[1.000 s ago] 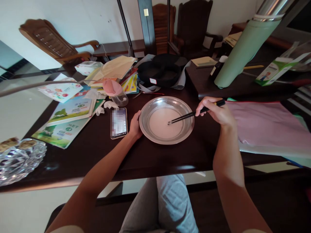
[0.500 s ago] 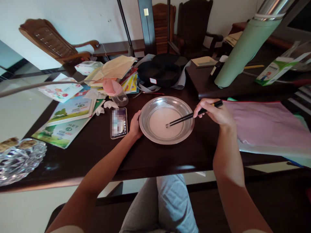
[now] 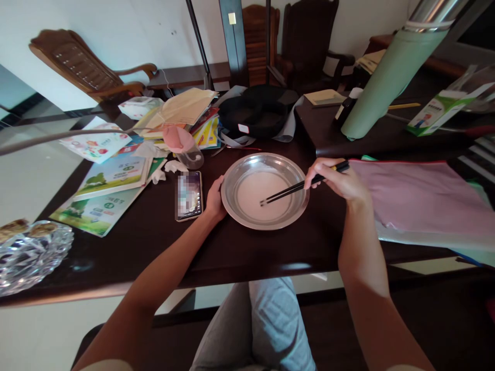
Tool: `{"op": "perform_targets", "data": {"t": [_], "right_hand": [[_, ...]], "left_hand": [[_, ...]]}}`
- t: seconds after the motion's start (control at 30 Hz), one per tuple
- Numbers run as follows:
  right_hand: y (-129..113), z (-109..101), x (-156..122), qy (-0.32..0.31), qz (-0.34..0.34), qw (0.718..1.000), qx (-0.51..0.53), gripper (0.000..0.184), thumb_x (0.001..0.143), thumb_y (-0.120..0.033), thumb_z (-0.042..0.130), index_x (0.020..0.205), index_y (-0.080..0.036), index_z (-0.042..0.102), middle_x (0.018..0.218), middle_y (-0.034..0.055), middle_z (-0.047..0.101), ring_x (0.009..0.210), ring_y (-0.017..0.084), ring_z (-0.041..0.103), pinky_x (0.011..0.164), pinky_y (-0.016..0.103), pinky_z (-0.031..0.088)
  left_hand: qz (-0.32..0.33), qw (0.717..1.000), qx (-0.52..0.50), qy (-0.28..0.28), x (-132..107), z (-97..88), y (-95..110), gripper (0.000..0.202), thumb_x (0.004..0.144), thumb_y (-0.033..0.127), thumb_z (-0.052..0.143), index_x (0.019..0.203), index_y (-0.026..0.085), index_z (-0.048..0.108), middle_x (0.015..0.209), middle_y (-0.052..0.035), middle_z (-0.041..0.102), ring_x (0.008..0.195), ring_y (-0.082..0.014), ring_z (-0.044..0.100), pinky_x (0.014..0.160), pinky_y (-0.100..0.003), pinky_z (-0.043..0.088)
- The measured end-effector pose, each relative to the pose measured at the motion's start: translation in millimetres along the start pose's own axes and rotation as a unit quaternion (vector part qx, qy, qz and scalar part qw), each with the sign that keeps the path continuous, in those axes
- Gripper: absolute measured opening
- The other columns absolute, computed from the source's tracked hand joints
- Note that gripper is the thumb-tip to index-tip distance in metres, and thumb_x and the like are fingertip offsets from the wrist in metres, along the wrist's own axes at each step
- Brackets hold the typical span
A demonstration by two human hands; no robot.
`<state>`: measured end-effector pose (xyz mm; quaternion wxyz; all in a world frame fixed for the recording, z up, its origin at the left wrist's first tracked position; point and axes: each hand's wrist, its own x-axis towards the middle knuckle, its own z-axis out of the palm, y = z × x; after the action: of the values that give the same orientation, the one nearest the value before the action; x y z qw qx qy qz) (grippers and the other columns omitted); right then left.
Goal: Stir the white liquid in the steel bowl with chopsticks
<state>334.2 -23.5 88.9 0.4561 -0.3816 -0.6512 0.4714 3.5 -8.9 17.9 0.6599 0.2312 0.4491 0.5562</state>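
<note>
Bowl (image 3: 232,198) of milky liquid (image 3: 266,183) is sitting on the worktop (image 3: 251,257). Left hand (image 3: 215,200) is cupped onto its left rim, right hand's (image 3: 334,179) closed round black chopsticks (image 3: 286,194), tips at the liquid. Phone (image 3: 189,196) is just left.

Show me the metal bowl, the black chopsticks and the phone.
Metal bowl (image 3: 270,225): head view, on its near rim.
Black chopsticks (image 3: 294,189): head view, on the shafts between grip and tips.
Phone (image 3: 190,196): head view, on its screen.
</note>
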Motion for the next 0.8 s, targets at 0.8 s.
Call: {"op": "perform_targets", "data": {"t": [0.8], "right_hand": [[2, -7, 0, 0.076, -0.010, 0.997, -0.013, 0.057, 0.096, -0.078, 0.088, 0.073, -0.026, 0.088, 0.076, 0.0062, 0.081, 0.068, 0.018, 0.067, 0.061, 0.031, 0.050]], "left_hand": [[0.001, 0.999, -0.010, 0.035, 10, -7.0, -6, 0.036, 0.087, 0.057, 0.090, 0.093, 0.023, 0.082, 0.097, -0.0066, 0.090, 0.120, -0.0383, 0.086, 0.110, -0.050, 0.069]]}}
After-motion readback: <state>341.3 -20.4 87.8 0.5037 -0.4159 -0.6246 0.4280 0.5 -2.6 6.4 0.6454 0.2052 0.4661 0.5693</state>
